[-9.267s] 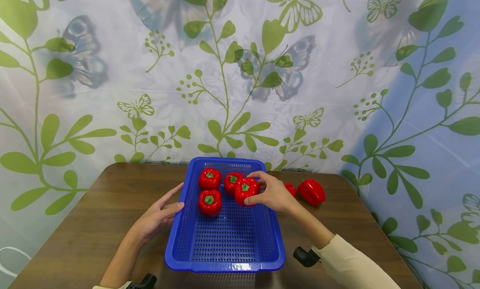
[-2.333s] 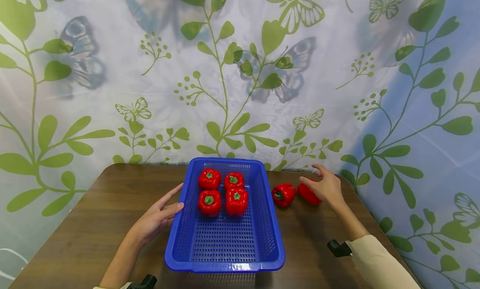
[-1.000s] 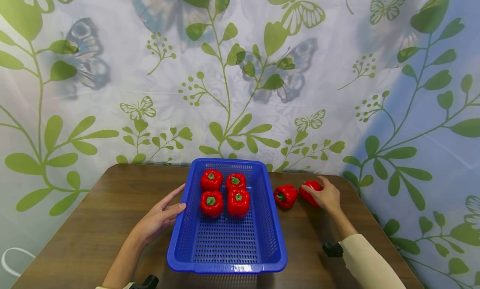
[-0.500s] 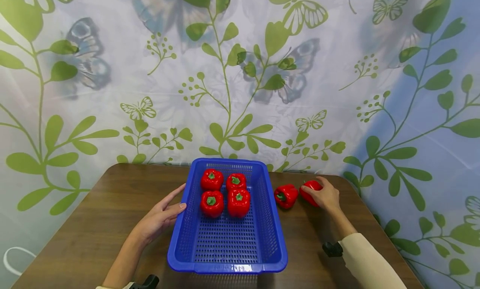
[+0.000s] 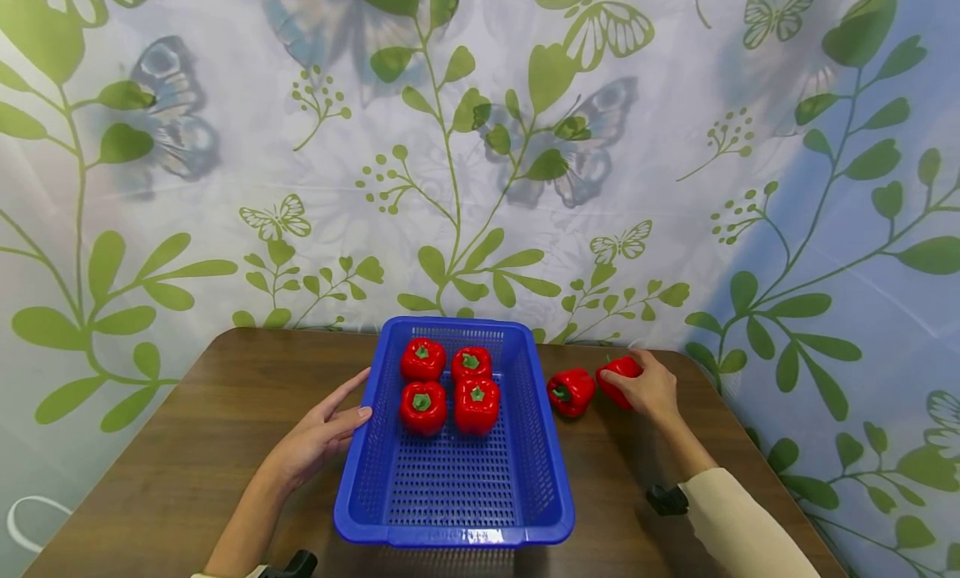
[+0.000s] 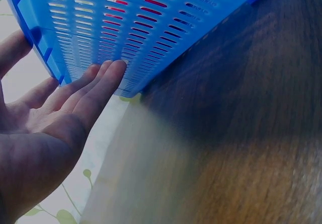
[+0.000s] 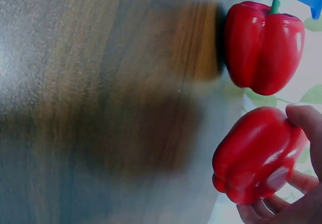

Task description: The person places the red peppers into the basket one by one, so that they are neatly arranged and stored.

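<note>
My right hand (image 5: 651,389) grips a red bell pepper (image 5: 617,383) on the right of the table. In the right wrist view, the thumb lies on one side of this held pepper (image 7: 256,156), with fingers curled under the other. A second bell pepper (image 5: 572,392) lies on its side between it and the blue basket (image 5: 551,478). Several red bell peppers (image 5: 423,408) stand stem-up in the basket's far half. My left hand (image 5: 318,436) rests against the basket's left side, thumb at the rim; its fairly straight fingers (image 6: 103,85) touch the perforated wall.
The brown wooden table (image 5: 187,444) extends to both sides of the basket. Behind it hangs a leaf-and-butterfly patterned curtain (image 5: 480,186). A white cable (image 5: 22,520) loops beyond the table's left edge.
One pepper went into the basket earlier, and my right hand moved right to another. It now grips that pepper, which has shifted and turned slightly. The left hand stayed at the basket.
</note>
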Demonstrator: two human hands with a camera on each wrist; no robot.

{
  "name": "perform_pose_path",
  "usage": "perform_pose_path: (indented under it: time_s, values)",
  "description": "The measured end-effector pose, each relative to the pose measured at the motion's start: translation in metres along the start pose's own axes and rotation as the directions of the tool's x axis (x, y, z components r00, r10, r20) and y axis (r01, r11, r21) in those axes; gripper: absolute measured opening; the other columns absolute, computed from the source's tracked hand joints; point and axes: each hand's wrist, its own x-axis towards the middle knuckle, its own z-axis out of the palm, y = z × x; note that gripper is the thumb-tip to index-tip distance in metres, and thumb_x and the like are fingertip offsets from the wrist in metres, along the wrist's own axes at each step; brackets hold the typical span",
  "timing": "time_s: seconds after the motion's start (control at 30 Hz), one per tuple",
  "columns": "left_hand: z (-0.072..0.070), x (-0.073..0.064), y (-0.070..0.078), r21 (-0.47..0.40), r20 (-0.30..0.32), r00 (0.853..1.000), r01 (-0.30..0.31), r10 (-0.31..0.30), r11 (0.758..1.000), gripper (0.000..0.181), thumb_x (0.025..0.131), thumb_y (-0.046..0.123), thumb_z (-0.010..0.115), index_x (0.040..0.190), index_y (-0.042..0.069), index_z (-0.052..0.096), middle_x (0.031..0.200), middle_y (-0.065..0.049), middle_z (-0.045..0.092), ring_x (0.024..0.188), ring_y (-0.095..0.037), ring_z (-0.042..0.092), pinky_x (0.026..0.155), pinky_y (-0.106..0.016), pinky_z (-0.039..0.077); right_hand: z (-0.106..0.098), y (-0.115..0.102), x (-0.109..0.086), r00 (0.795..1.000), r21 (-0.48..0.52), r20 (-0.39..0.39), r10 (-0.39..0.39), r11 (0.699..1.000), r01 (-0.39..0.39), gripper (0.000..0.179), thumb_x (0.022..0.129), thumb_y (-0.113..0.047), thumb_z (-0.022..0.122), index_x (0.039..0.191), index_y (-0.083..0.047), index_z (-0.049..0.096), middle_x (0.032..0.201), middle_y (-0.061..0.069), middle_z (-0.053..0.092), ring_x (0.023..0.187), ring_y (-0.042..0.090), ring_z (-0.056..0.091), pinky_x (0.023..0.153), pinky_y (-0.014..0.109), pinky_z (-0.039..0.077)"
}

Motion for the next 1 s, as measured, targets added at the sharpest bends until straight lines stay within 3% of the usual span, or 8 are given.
perform_pose_path:
  time_s: [0.27, 0.57, 0.83, 1.0]
  values:
    - [0.0, 0.0, 0.0, -0.006, 0.002, 1.0, 0.0, 0.0, 1.0, 0.069, 0.107, 0.018, 0.049, 0.165, 0.023, 0.011, 0.149, -0.027, 0.05, 0.13, -0.04, 0.059, 0.101, -0.04, 0.055, -0.009, -0.01, -0.001, 0.999, -0.018, -0.016, -0.039, 0.999, 0.039, 0.07, 0.091, -0.035, 0.072, 0.145, 0.001, 0.048, 0.14, 0.031, 0.055, 0.125, 0.05, 0.048, 0.101, 0.063, 0.047]
    - [-0.001, 0.0, -0.001, -0.001, 0.004, 1.0, 0.0, 0.0, 1.0, 0.068, 0.108, 0.019, 0.048, 0.165, 0.024, 0.012, 0.15, -0.027, 0.049, 0.13, -0.04, 0.059, 0.101, -0.041, 0.055, -0.017, -0.021, -0.004, 0.997, -0.035, -0.008, -0.073, 0.997, 0.073, 0.065, 0.091, -0.035, 0.071, 0.139, 0.004, 0.052, 0.131, 0.031, 0.06, 0.12, 0.048, 0.052, 0.101, 0.064, 0.044]
    - [-0.001, 0.0, -0.004, 0.013, -0.008, 1.0, -0.01, 0.01, 1.0, 0.068, 0.107, 0.019, 0.049, 0.165, 0.024, 0.012, 0.149, -0.026, 0.051, 0.129, -0.039, 0.06, 0.1, -0.04, 0.055, -0.021, -0.031, -0.007, 0.998, -0.014, 0.01, -0.063, 0.998, 0.063, 0.068, 0.09, -0.039, 0.072, 0.142, -0.001, 0.05, 0.136, 0.028, 0.058, 0.123, 0.049, 0.048, 0.095, 0.061, 0.052]
    - [0.0, 0.0, -0.005, 0.017, -0.003, 1.0, -0.012, 0.012, 1.0, 0.068, 0.108, 0.019, 0.048, 0.165, 0.024, 0.012, 0.15, -0.027, 0.049, 0.129, -0.039, 0.06, 0.101, -0.04, 0.055, -0.027, -0.04, -0.011, 0.997, -0.016, 0.021, -0.077, 0.997, 0.077, 0.071, 0.09, -0.04, 0.072, 0.145, -0.003, 0.047, 0.139, 0.028, 0.056, 0.125, 0.049, 0.048, 0.101, 0.063, 0.046]
